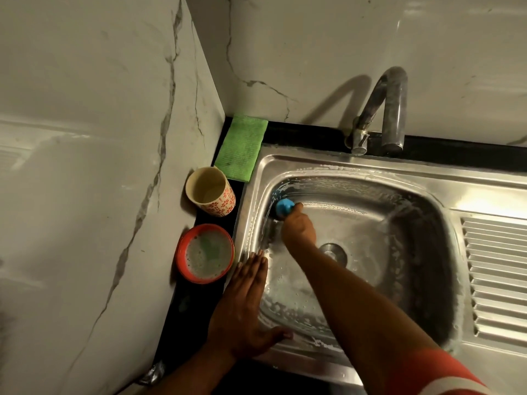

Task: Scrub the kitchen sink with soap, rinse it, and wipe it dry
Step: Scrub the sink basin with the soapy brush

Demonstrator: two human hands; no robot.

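Left hand (242,305) lies flat on sink (370,166) rim; right hand (298,228) grips scrubber (283,207) by its back, likely light, soap-slick

White marble-look walls, grey veining: left wall (85,195), back wall (328,38), meeting at corner. Glossy, light glare on both. Black tabletop (185,317) strip along base.

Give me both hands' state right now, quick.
Left hand: open, flat on the left rim of the stainless steel sink.
Right hand: closed round a small blue scrubber at the basin wall.
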